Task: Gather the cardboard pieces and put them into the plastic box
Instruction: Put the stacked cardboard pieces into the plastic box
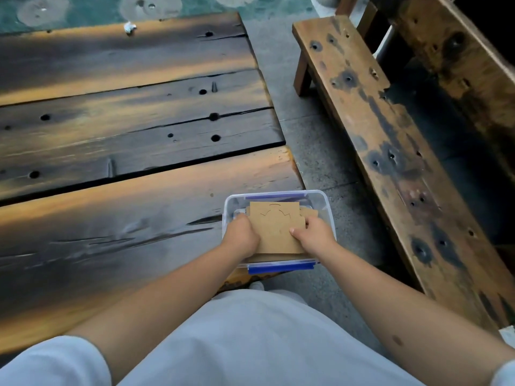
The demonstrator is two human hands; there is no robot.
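Together, left hand and right hand grip cardboard pieces over plastic box.

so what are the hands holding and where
Both hold the cardboard pieces over the plastic box: left hand on the stack's left edge, right hand on its right edge.

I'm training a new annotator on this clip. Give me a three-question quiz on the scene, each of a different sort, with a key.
1. True or false: both hands grip the cardboard pieces.
2. Where does the plastic box sit? A) on the bench B) at the table's near right corner C) on the floor
3. Fill in: the box's near latch is ____ in colour.

Key:
1. True: left hand and right hand hold the cardboard pieces over the plastic box.
2. B, on the table.
3. Blue.
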